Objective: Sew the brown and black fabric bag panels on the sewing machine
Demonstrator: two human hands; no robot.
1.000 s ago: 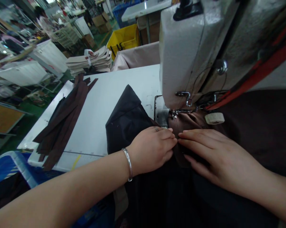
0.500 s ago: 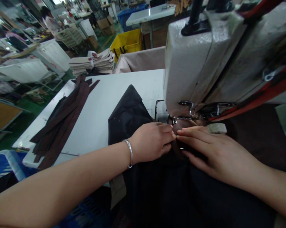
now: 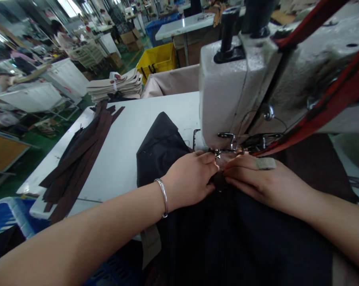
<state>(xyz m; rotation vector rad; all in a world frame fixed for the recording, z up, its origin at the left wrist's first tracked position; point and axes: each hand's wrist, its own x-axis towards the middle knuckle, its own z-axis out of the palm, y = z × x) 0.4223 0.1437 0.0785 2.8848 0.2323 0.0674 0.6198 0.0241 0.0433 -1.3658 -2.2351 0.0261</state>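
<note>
A grey sewing machine stands over a dark fabric piece on the white table. My left hand, with a silver bracelet at the wrist, lies curled on the fabric just left of the presser foot, its fingers pressed together on the cloth. My right hand rests on the fabric right of the foot, fingers stretched toward the left hand, fingertips nearly touching it. A brown strip shows between the two hands under the needle.
A pile of brown fabric strips lies at the table's left. Stacked beige pieces sit at the far edge, with a yellow bin behind. A red strap runs across the machine. Blue crate at lower left. People work far back.
Both hands have slid forward with the fabric, closer under the presser foot. The view has tilted up a little, showing more of the machine's top.
</note>
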